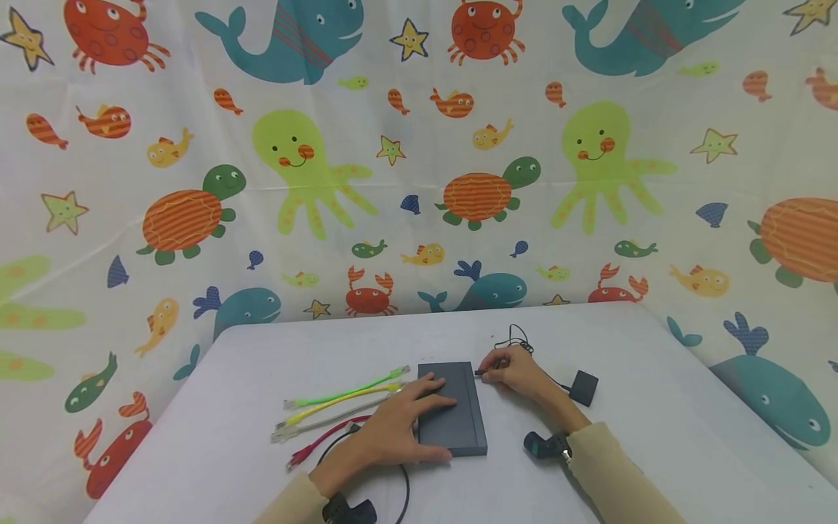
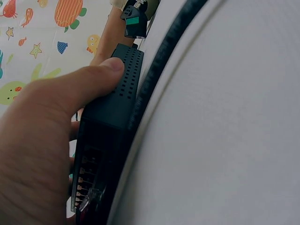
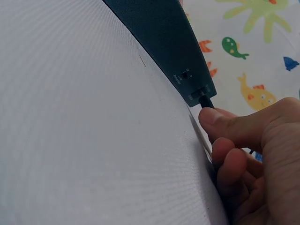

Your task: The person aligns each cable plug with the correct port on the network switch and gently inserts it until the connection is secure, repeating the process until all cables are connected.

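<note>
A dark grey network switch [image 1: 453, 429] lies flat on the white table. My left hand [image 1: 396, 429] holds it from the left, fingers spread over its top and thumb [image 2: 101, 77] against its vented near side. The left wrist view shows a row of ports [image 2: 84, 176], with a clear cable plug [image 2: 89, 200] by the lowest one. My right hand [image 1: 517, 372] pinches a black power plug [image 3: 206, 102] between thumb and fingers. Its tip meets the socket in the switch's right side; how deep it sits I cannot tell.
Left of the switch lie a green cable [image 1: 347, 391], a yellow cable [image 1: 337, 404], a grey cable [image 1: 327, 423] and a red cable [image 1: 321, 444]. A black cable [image 1: 407, 495] curves below my left hand. To the right lies a black power adapter [image 1: 583, 388]; thin cord [image 1: 520, 340] coils behind my right hand.
</note>
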Available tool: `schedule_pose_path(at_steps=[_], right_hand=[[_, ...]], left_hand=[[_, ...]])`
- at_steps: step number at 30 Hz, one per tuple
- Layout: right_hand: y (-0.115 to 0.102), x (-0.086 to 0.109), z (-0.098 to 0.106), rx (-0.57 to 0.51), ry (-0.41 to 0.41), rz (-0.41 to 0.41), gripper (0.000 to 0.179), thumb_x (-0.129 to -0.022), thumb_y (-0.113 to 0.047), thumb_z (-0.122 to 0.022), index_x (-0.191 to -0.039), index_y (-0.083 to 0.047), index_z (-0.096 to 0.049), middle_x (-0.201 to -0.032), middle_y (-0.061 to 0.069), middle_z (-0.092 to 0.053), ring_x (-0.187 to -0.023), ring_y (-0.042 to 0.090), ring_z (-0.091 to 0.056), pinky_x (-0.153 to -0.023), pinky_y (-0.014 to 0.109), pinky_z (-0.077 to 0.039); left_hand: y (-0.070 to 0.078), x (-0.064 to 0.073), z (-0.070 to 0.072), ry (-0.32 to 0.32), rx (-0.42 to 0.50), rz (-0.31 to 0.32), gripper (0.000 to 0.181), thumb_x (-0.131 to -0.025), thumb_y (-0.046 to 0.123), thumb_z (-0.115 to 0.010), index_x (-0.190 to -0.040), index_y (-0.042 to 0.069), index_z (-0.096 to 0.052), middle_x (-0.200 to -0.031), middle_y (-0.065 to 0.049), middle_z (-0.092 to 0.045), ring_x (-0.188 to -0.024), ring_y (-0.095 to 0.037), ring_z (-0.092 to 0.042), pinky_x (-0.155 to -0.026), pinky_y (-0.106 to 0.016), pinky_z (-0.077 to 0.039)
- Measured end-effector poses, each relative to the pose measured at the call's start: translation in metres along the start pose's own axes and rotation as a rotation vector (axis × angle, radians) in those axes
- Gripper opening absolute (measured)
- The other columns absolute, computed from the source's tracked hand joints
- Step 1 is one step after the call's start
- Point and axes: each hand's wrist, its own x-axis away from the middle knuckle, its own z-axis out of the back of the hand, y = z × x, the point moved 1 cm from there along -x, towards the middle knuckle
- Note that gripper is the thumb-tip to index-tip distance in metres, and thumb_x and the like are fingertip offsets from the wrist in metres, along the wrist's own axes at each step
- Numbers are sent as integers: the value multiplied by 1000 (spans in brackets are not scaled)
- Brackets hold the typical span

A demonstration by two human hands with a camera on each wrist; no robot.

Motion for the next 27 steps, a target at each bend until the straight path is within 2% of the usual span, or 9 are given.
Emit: schedule_pose_path(at_steps=[7,19,27], right_hand=[[-3,1,1,-7,-10,-14,9,-79,-11,-74,-88,-11,-74,-81,6,-68,-46,9,-48,-43,23,-40],[-1,1,0,24,-11,-13,10,-78,-10,-75,-88,-13,-72,-83,4,-67,-51,8,-52,-47,24,-46],[0,1,0,16,-11,-22,10,-78,-11,-75,-88,-11,-72,-81,5,-66,-50,10,-51,-46,25,-44]], left_hand=[[1,0,1,-1,6,3,71,-73,79,-58,-136,51,-44,-155,11,-34,-148,-19,-24,-108,-57,-35],[1,0,1,-1,-2,7,72,-72,80,-58,-136,51,-43,-155,12,-33,-149,-18,-23,-109,-56,-35],[1,-1,0,-6,-4,8,72,-72,81,-57,-137,51,-43,-155,11,-33,-148,-18,-23,-109,-56,-35]])
